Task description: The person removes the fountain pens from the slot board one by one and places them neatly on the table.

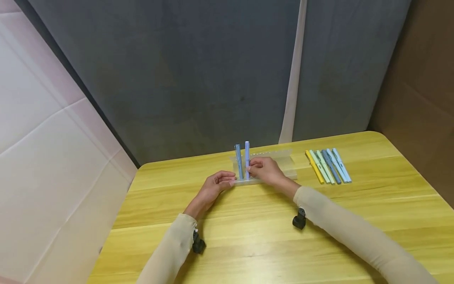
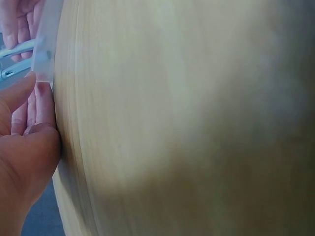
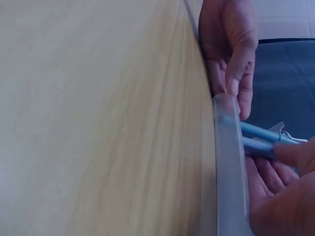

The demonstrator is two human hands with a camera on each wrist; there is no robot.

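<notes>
1. a person sits at a yellow wooden table (image 1: 248,236), both arms in beige sleeves reaching forward; a small black camera is strapped at each wrist.
2. toward the far edge of the table stands a frosted translucent plastic pen rack (image 1: 280,163), long and low; two pens stand upright in its left end, a grey-blue pen (image 1: 239,163) and just beside it, to the right, a lighter lavender-blue pen (image 1: 247,156).
3. the right hand (image 1: 266,170) is at the rack's front, its fingers curled round the lower part of the lavender-blue pen and pinching it; the hand hides the middle stretch of the rack from the head view.
4. the left hand (image 1: 217,184) rests on the table at the rack's left end; its fingertips (image 2: 43,93) press against the end of the rack, fingers loosely bent and gripping nothing.
5. in the right wrist view the rack's edge (image 3: 229,167) runs along the tabletop, with the two pens poking out beyond it.
6. well to the right of the rack, apart from both hands, a row of five pens (image 1: 328,165) lies flat side by side; one yellow, two pale green, one grey-blue, one light blue.
7. behind the table hang a grey fabric backdrop (image 1: 195,79) and a pale vertical strip (image 1: 294,79); a brown cardboard panel (image 1: 422,79) stands at the right, a pale padded wall (image 1: 42,157) at the left.
</notes>
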